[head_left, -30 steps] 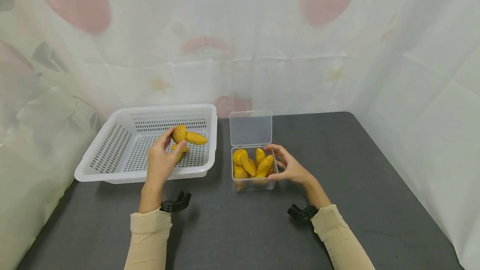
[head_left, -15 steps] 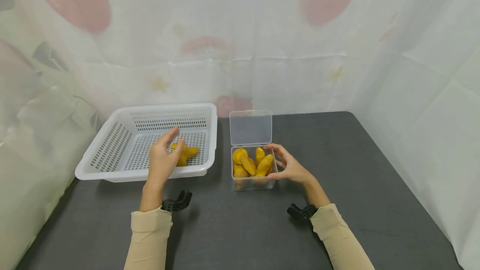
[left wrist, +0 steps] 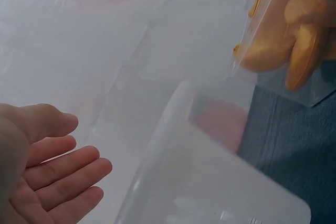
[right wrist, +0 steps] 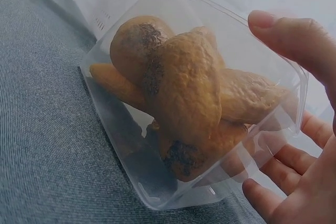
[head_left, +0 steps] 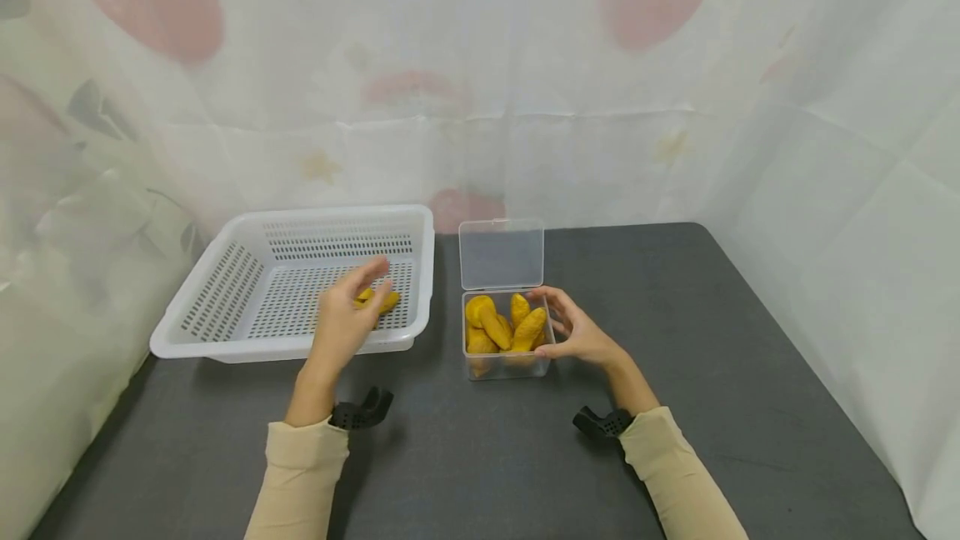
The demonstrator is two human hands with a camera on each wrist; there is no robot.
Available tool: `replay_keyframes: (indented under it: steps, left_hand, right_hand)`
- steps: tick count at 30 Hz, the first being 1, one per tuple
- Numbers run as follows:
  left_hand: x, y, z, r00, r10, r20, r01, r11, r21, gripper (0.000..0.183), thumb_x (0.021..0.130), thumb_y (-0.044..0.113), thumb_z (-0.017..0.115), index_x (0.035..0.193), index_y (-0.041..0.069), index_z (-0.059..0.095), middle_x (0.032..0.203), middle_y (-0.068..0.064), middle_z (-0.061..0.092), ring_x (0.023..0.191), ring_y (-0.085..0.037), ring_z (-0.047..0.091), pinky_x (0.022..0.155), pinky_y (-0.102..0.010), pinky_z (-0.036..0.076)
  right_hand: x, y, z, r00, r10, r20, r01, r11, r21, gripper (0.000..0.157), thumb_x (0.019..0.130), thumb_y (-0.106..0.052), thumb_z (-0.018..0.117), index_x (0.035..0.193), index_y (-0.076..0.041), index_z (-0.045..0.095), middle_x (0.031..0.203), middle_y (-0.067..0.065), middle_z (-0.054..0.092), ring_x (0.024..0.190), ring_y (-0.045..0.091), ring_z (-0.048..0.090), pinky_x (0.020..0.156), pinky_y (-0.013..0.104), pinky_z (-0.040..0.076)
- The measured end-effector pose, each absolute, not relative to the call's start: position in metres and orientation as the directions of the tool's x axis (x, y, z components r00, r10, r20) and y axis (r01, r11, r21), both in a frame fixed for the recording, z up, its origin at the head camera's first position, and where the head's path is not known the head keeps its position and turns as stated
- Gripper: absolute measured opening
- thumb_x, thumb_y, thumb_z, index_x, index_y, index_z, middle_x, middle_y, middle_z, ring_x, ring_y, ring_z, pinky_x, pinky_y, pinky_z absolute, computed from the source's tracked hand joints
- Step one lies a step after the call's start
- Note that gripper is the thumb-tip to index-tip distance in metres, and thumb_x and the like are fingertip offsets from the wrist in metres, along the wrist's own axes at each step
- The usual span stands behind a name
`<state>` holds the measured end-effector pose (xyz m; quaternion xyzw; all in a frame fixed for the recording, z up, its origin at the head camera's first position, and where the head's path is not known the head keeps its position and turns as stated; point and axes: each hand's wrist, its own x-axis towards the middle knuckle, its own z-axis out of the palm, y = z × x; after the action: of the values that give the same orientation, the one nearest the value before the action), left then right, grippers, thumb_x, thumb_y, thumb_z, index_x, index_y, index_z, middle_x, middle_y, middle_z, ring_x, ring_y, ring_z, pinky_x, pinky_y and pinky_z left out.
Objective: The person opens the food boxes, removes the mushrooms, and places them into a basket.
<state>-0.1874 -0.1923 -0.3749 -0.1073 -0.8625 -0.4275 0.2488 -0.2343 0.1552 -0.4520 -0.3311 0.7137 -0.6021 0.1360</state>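
Observation:
My left hand hovers over the white perforated basket, thumb and fingers apart and nothing between them. Below it, partly hidden by the fingers, yellow mushrooms lie on the basket floor. To the right, my right hand holds the clear plastic box by its right side, thumb near the front corner and fingers toward the back. Several yellow mushrooms are heaped inside; through the wall in the right wrist view, the mushrooms show dark patches. The box's hinged lid stands raised at the back.
Both containers stand on a dark grey table, with a narrow gap between them. A pale printed curtain hangs right behind the table, and more sheeting closes off the right side.
A mushroom pinched in my left hand one second ago was let go into the basket. Since then that hand has shifted slightly right. My right hand and the box have stayed in place.

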Motion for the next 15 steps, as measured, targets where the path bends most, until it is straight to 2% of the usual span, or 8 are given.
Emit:
replay_keyframes:
  steps: [8, 15]
  left_hand:
    - [-0.18, -0.167, -0.375, -0.883, 0.104, 0.458, 0.436, 0.546, 0.715, 0.038, 0.09, 0.007, 0.066, 0.127, -0.003, 0.06, 0.122, -0.02, 0.067, 0.116, -0.035, 0.064, 0.1, -0.047, 0.052]
    - [-0.177, -0.143, -0.377, -0.878, 0.193, 0.437, 0.469, 0.527, 0.709, 0.037, 0.091, 0.01, 0.066, 0.127, 0.003, 0.061, 0.126, -0.014, 0.066, 0.117, -0.03, 0.063, 0.101, -0.045, 0.052]
  right_hand:
    - [-0.232, 0.155, -0.453, -0.747, -0.632, 0.207, -0.305, 0.049, -0.951, 0.089, 0.077, -0.015, 0.081, 0.145, 0.001, 0.025, 0.153, 0.027, 0.024, 0.147, 0.047, 0.014, 0.115, 0.074, 0.015]
    - [-0.234, 0.155, -0.453, -0.75, -0.629, 0.206, -0.309, 0.057, -0.95, 0.088, 0.077, -0.016, 0.081, 0.144, -0.001, 0.027, 0.153, 0.026, 0.025, 0.147, 0.046, 0.015, 0.115, 0.074, 0.015]
